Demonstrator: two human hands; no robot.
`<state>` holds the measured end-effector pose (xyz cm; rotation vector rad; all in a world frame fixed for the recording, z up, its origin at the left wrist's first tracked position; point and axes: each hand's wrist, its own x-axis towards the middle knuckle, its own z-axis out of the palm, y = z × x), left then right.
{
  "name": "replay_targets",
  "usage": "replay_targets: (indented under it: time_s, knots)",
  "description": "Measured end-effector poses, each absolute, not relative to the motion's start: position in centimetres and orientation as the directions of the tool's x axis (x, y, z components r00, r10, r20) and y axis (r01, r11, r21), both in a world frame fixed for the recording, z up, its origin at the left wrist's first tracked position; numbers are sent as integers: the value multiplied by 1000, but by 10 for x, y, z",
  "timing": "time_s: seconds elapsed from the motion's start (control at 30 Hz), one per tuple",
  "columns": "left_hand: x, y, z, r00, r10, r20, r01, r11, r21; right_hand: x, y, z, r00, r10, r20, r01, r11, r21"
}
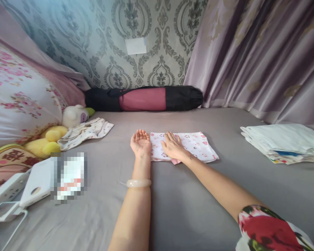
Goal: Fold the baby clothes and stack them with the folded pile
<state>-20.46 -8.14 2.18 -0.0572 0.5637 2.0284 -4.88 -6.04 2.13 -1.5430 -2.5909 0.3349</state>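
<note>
A folded white cloth [199,143] with pink and red prints lies flat on the grey bed sheet [183,205]. My right hand [174,146] rests palm down on its left half, fingers stretched out and pointing away from me. A bit of pink shows at the cloth's near edge, under the wrist. Along the cloth's left edge lies my left hand [141,143], palm up with the fingers slightly curled and nothing in it. A pale bangle [138,183] circles the left forearm.
At right lies a stack of folded white cloths [285,139]. A crumpled printed cloth [86,132], plush toys [74,115], a white box-shaped device [38,181] and a power strip [9,188] sit at left. A black and maroon long bag [143,99] lies along the wall.
</note>
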Motion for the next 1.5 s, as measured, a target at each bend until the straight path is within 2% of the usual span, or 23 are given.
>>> replay_targets:
  time_s: [0.3,0.37,0.47,0.6,0.77,0.87,1.0,1.17,1.23,1.37,1.5]
  knots:
    - [-204,-82,27,-459,814,-356,-888,-426,172,-55,-60,11,-470,883,-4,858,455,-239]
    - [-205,-82,26,-475,809,-347,-880,-433,196,-56,-61,13,-469,883,-12,857,452,-247]
    - [-207,-81,22,-519,805,-289,-848,-442,293,-61,-64,19,-471,882,-13,854,452,-256]
    - [-211,-81,18,-530,814,-236,-834,-450,320,-77,-68,25,-521,853,33,820,511,-256]
    - [-217,-80,14,-562,810,-165,-784,-458,419,-88,-67,19,-543,840,25,808,530,-257]
    - [-217,-80,14,-559,811,-170,-788,-456,413,-88,-65,17,-537,843,30,812,527,-253]
    - [-216,-81,17,-543,814,-205,-820,-463,336,-91,-69,23,-544,838,36,809,535,-244]
    - [-220,-83,17,-575,808,-125,-774,-488,403,-104,-88,22,-594,796,117,763,603,-232]
    - [-222,-83,15,-575,813,-97,-775,-503,382,-107,-93,19,-594,795,121,761,605,-235]
    - [-222,-82,15,-562,823,-80,-791,-507,341,-108,-92,17,-603,792,95,756,605,-249]
    - [-217,-82,21,-542,831,-126,-812,-479,333,-104,-78,22,-599,799,42,761,585,-282]
